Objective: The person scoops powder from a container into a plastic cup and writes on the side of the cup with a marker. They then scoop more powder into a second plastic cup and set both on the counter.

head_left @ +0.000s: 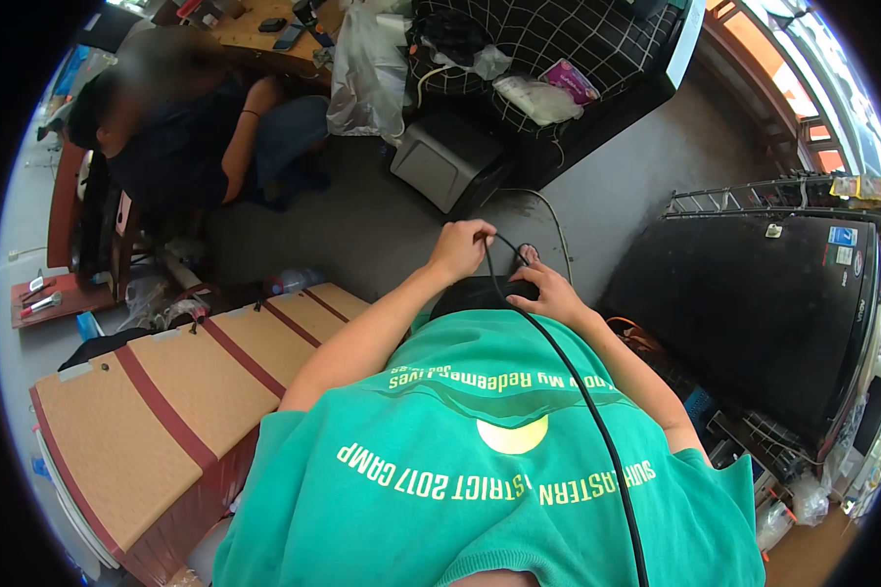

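Note:
A thin black cable (pixel 597 416) runs down over the front of the green shirt and up to my hands. My left hand (pixel 457 251) is closed, with the cable pinched between thumb and fingers where it bends into a loop. Lower and to the right, my right hand (pixel 550 293) has its fingers curled around the cable, with one strand reaching its fingertips. Where the cable's end lies is hidden by my fingers. Both hands are held in front of my waist, above dark shorts (pixel 480 293).
A person in dark clothes (pixel 176 147) sits at upper left beside a wooden table (pixel 250 24). A brown padded bench (pixel 166 391) is left of me. A grey bin-like box (pixel 440 161) stands ahead. To the right is a black refrigerator (pixel 734 303). A pale cable (pixel 558 220) crosses the floor.

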`<action>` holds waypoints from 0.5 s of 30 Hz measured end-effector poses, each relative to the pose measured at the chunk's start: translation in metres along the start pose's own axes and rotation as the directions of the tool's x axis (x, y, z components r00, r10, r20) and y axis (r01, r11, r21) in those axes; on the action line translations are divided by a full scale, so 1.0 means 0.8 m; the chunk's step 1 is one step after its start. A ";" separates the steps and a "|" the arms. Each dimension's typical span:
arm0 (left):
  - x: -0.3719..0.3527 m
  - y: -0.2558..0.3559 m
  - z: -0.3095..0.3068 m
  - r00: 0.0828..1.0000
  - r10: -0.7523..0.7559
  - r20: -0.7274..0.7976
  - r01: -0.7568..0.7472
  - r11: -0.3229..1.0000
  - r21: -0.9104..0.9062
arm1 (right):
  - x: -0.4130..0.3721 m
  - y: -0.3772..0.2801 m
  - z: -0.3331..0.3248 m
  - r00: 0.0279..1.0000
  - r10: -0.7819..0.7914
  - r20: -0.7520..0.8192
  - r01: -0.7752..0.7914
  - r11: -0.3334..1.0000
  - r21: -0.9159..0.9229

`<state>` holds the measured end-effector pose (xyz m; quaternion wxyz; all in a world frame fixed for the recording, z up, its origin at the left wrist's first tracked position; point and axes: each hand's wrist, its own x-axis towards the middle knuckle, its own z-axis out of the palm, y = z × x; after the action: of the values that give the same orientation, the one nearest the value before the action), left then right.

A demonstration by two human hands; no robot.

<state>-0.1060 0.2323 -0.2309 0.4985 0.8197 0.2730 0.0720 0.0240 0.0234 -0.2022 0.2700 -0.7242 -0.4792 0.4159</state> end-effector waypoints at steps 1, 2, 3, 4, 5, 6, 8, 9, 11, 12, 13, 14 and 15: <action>0.018 0.015 0.006 1.000 -0.003 -0.001 0.003 1.000 -0.006 | 0.005 -0.007 -0.013 1.000 0.003 0.005 -0.003 1.000 -0.003; 0.035 0.035 0.013 1.000 0.025 0.004 -0.025 0.998 -0.049 | 0.011 -0.015 -0.030 0.998 -0.016 0.067 0.011 0.998 0.068; 0.049 0.056 0.019 0.998 0.055 0.005 -0.055 0.994 -0.092 | 0.015 -0.018 -0.043 0.991 -0.040 0.125 0.023 0.990 0.138; 0.060 0.082 0.021 0.998 0.057 -0.001 -0.056 0.994 -0.092 | 0.015 -0.015 -0.053 0.991 -0.044 0.127 0.027 0.991 0.133; 0.071 0.107 0.024 0.996 0.073 0.057 -0.067 0.992 -0.112 | 0.015 -0.012 -0.063 0.976 -0.153 0.156 0.066 0.888 0.456; 0.081 0.127 0.024 0.989 0.094 0.114 -0.079 0.988 -0.129 | 0.016 -0.010 -0.073 0.952 -0.267 0.147 0.079 0.683 0.727; 0.097 0.144 0.026 0.971 0.122 0.205 -0.076 0.973 -0.219 | 0.012 -0.033 -0.105 0.917 -0.380 0.122 0.048 0.408 0.912; 0.103 0.151 0.024 0.966 0.107 0.237 -0.038 0.960 -0.279 | 0.009 -0.043 -0.122 0.877 -0.476 0.070 -0.029 0.092 0.995; 0.104 0.156 0.013 0.980 0.078 0.182 -0.022 0.956 -0.293 | -0.005 -0.040 -0.154 0.888 -0.459 0.030 -0.020 0.027 0.999; 0.103 0.157 0.004 0.990 0.039 0.137 0.007 0.948 -0.317 | -0.013 -0.037 -0.172 0.904 -0.429 0.000 -0.021 -0.044 0.999; 0.101 0.141 0.001 0.995 0.048 0.092 -0.018 0.954 -0.299 | -0.019 -0.036 -0.190 0.896 -0.444 -0.012 -0.004 -0.033 0.999; 0.096 0.116 0.001 0.997 -0.014 0.072 0.037 0.939 -0.341 | -0.027 -0.035 -0.208 0.904 -0.409 -0.126 0.053 -0.186 0.981; 0.086 0.102 -0.006 0.989 -0.124 0.081 0.146 0.908 -0.393 | -0.032 -0.035 -0.226 0.904 -0.362 -0.229 0.104 -0.332 0.937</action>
<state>-0.0190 0.2426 -0.1691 0.6654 0.6821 0.2953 0.0691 0.1616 0.0122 -0.0795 0.7724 -0.0693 -0.1150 0.6208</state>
